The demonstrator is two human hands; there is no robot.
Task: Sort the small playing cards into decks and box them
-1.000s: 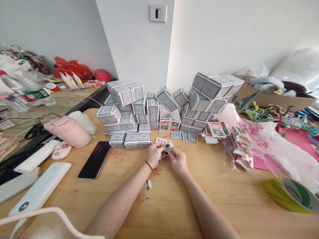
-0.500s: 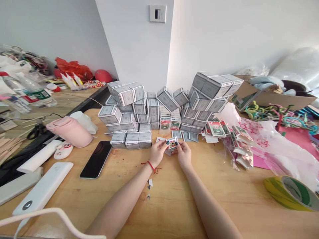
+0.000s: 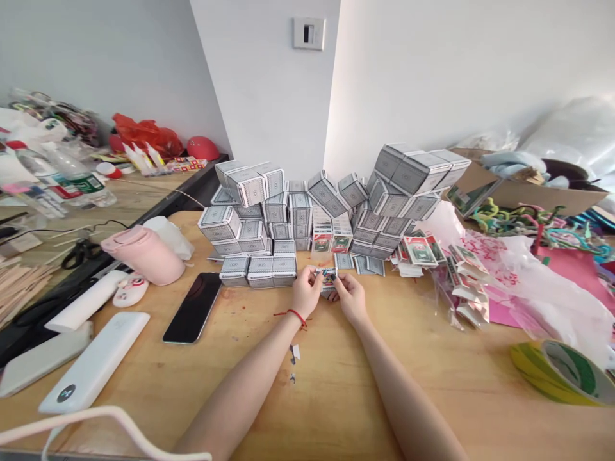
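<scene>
Between my two hands is a playing card [image 3: 328, 278], its printed face up, just above the table [image 3: 336, 371]. My left hand [image 3: 306, 289] pinches its left end; a red string bracelet circles that wrist. My right hand [image 3: 350, 296] pinches the right end, thumb and fingers closed. Whether the card is folded is too small to tell. Behind the hands stand stacked blocks [image 3: 259, 272] made of grey-backed playing cards, piled higher at left and right. A few loose cards [image 3: 369, 264] lie flat beyond my right hand. Boxed card decks [image 3: 321, 241] stand in the middle of the stack.
To the left lie a black phone [image 3: 192, 307], a white power bank [image 3: 96, 362] and a pink cup [image 3: 144, 253]. Card boxes [image 3: 420, 250], a plastic bag [image 3: 523, 275] and a yellow-green tape roll [image 3: 560, 371] occupy the right. Paper scraps [image 3: 295, 352] sit near my left forearm.
Both hands have drawn slightly closer together, and the card between them has tilted. The whole scene has shifted a little to the right and down in view.
</scene>
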